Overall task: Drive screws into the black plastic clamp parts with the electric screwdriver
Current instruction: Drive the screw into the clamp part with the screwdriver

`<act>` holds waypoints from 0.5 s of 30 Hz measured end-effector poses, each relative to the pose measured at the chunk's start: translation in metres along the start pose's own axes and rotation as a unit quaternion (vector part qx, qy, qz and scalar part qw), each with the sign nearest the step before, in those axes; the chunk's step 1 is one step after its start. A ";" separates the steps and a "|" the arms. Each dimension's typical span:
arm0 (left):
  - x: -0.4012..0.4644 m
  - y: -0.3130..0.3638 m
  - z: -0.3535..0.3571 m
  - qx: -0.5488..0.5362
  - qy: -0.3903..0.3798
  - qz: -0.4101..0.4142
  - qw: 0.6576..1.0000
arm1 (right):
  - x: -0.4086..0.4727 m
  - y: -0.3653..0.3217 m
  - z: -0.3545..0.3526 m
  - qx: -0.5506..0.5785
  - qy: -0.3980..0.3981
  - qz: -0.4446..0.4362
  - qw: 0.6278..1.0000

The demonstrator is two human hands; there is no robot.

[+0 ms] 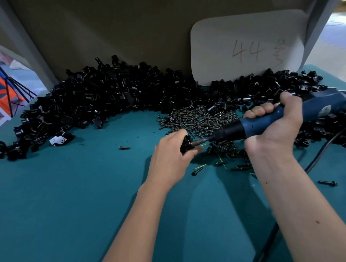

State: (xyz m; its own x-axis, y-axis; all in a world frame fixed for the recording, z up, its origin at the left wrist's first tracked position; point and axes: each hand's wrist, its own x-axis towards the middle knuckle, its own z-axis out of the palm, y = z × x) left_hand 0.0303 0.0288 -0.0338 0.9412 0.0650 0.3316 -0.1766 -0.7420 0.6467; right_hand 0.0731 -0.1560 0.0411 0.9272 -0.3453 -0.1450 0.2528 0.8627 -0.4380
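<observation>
Black clamp part (pixel 186 145) pinched upright above teal table, blue screwdriver (pixel 268 124) lying near-level with bit against it; screw heap (pixel 201 118) just behind.

A bench covered in teal cloth (pixel 64 195) fills the foreground. Behind it stands a large brown cardboard panel (pixel 113 27), with a pale rounded cardboard sheet (pixel 247 30) marked "44" in red leaning on it. Grey metal posts (pixel 22 42) frame both sides. Daylight shows at the far right (pixel 343 39); orange and blue shapes (pixel 2 89) lie left.
</observation>
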 end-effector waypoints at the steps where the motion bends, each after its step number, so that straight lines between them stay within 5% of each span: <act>1: 0.001 0.000 -0.001 -0.015 -0.015 -0.004 1.000 | 0.000 -0.003 0.000 0.005 -0.033 0.011 0.999; 7: 0.000 -0.004 -0.008 -0.142 -0.043 -0.011 0.989 | -0.001 -0.004 0.003 0.034 -0.051 0.043 0.997; 12: 0.001 -0.003 -0.013 0.001 0.038 0.054 0.998 | 0.000 0.004 -0.004 0.024 0.104 0.059 0.992; 15: 0.001 -0.003 -0.015 0.029 0.077 0.091 0.992 | 0.000 0.007 -0.006 0.018 0.128 0.065 0.989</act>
State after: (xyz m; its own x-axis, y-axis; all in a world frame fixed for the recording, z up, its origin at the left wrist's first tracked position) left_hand 0.0277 0.0405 -0.0251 0.8390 0.0248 0.5436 -0.3182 -0.7880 0.5271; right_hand 0.0732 -0.1524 0.0329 0.8536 -0.3084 -0.4199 0.1497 0.9172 -0.3693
